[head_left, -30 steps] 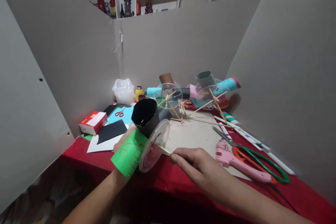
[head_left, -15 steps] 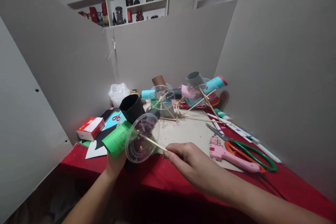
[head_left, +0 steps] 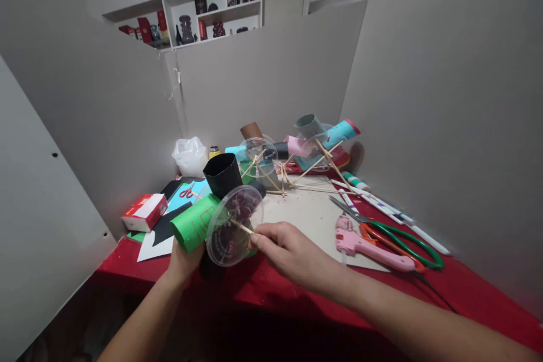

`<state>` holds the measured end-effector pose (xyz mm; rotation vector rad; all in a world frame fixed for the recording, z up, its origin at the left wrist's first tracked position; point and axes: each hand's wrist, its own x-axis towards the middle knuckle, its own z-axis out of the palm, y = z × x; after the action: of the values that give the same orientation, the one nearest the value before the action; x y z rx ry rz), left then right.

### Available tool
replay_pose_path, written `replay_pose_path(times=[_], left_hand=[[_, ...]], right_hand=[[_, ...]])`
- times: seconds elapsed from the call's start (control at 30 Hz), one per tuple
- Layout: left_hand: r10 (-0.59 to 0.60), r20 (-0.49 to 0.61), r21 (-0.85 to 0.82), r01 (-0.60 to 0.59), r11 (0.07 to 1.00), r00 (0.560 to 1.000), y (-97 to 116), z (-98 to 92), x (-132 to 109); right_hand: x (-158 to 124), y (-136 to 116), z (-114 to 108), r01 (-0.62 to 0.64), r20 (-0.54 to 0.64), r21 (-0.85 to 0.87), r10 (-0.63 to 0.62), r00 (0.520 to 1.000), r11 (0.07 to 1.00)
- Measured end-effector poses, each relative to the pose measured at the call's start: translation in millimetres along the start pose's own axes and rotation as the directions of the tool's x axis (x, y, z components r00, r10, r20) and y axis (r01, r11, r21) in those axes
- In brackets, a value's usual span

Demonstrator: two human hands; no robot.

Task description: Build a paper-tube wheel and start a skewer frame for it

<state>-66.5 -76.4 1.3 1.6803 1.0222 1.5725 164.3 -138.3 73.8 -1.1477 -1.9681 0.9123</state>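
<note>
A model of paper tubes on a round clear plastic lid [head_left: 235,226] is tilted up over the table's front edge. Its green paper tube [head_left: 193,225] points left, and a black paper tube [head_left: 223,176] opens upward. My left hand [head_left: 185,260] is closed on the model from behind and below; the green tube hides its fingers. Between thumb and fingers, my right hand [head_left: 282,249] pinches a thin wooden stick [head_left: 241,227] whose far end meets the middle of the lid.
Behind stand similar tube-and-lid models on sticks, one with a grey tube [head_left: 309,126] and one with a brown tube [head_left: 251,132]. A pink glue gun [head_left: 373,250], green-handled scissors [head_left: 392,235] and markers lie right. A red box [head_left: 144,213] and paper sheets lie left. Grey partitions enclose the table.
The camera view has shifted slightly. My right hand has moved closer to the lid, and less of the stick shows between them. My left hand keeps its hold on the model.
</note>
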Motion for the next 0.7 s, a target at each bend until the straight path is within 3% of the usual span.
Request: replay_pose_path(times=[0.1, 0.2, 0.27, 0.43, 0.7], left_hand=[[0.057, 0.095, 0.003, -0.057, 0.998, 0.994, 27.9, -0.8, 11.2], [-0.067, 0.203, -0.178, 0.104, 0.978, 0.977, 52.2, -6.9, 20.3], [-0.109, 0.191, -0.320, 0.167, 0.933, 0.975, 60.1, -14.8, 24.8], [-0.202, 0.072, -0.454, 0.212, 0.865, 0.977, 54.8, -28.8, 33.3], [-0.337, 0.179, -0.504, 0.381, 0.775, 0.924, 56.0, -16.9, 40.6]], right_hand=[[2.0, 4.6, -3.0, -0.158, 0.045, 0.248, 0.151, 0.987, 0.956], [5.4, 9.4, -8.6, -0.193, 0.047, 0.413, 0.191, 0.980, 0.890], [8.0, 12.9, -12.7, -0.169, 0.056, 0.524, 0.164, 0.985, 0.835], [12.9, 22.1, -16.3, -0.184, 0.190, 0.714, 0.066, 0.979, 0.675], [13.3, 26.4, -15.1, -0.331, 0.389, 0.727, 0.036, 0.921, 0.601]])
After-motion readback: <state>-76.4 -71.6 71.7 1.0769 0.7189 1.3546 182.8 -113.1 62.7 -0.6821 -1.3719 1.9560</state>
